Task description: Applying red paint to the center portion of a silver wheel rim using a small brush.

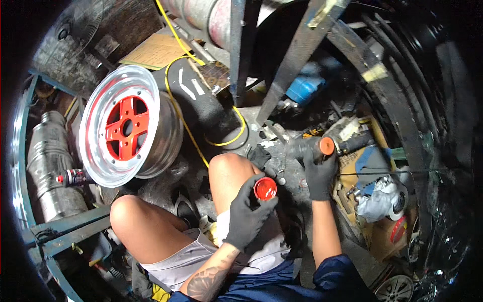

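While the gloved left hand (246,211) pinches a small red cap (265,189), the gloved right hand (318,173) clasps an orange-tipped tool (327,146), its body partly hidden.

Dark grey knit gloves on both the left hand (247,211) and the right hand (319,173), snug to the wrist, fabric slightly worn and smudged over the fingers (260,179). Forearms bare above the cuffs; a dark tattoo (209,282) of shaded, swirling shapes along the left one. Dark blue shirt (302,282) with short sleeves, creased at the right elbow. Light grey shorts (186,256) bunched at the thighs, knees bare. A strip of yellow cloth (160,293) just below the shorts' hem.
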`<state>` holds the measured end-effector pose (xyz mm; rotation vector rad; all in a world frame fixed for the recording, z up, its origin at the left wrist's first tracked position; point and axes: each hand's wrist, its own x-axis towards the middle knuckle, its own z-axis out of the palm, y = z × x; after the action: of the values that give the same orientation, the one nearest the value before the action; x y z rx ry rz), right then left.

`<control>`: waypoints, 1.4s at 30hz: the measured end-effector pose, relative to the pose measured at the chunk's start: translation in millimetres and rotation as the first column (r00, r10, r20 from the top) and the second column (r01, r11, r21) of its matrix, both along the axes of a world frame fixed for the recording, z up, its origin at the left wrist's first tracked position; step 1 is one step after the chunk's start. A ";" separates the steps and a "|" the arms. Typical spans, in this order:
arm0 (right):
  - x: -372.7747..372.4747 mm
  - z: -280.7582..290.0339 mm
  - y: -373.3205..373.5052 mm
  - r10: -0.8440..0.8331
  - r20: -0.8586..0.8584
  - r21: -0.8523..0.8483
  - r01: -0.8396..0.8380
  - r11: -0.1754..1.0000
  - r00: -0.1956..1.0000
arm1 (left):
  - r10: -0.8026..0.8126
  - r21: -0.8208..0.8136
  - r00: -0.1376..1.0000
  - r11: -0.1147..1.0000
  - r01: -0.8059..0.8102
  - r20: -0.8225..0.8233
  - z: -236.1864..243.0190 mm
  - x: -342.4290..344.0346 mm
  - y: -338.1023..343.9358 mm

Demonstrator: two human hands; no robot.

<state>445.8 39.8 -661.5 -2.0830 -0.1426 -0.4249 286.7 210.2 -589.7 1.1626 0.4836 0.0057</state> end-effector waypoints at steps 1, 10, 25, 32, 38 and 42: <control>-9.8 10.5 -16.5 -0.002 -0.009 -0.009 0.001 1.000 1.000 | 0.009 -0.025 1.000 1.000 -0.008 0.025 -1.1 14.0 -8.8; -46.0 122.5 -47.8 0.301 -0.287 -0.691 -0.415 0.592 0.909 | -0.227 0.213 0.951 0.960 0.182 0.210 -76.8 71.7 -53.8; -27.6 122.6 -59.3 0.402 -0.491 -0.766 -0.603 0.224 0.773 | -0.320 0.174 0.926 0.942 0.288 0.200 -105.4 67.4 -59.8; -25.0 132.7 -62.0 0.373 -0.526 -0.758 -0.620 0.202 0.764 | -0.316 -0.115 0.910 0.927 0.356 0.266 -113.6 70.9 -64.3; -22.6 132.7 -59.5 0.331 -0.598 -0.722 -0.670 0.172 0.730 | -0.342 0.019 0.886 0.935 0.354 0.312 -120.4 71.0 -59.9; -21.9 137.0 -59.1 0.324 -0.632 -0.687 -0.702 0.187 0.705 | -0.362 0.003 0.886 0.926 0.377 0.291 -114.0 70.9 -59.7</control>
<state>423.9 -19.3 -524.5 -2.9188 -1.1037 0.6920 357.6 150.6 -703.7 1.1627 -0.0014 -0.1670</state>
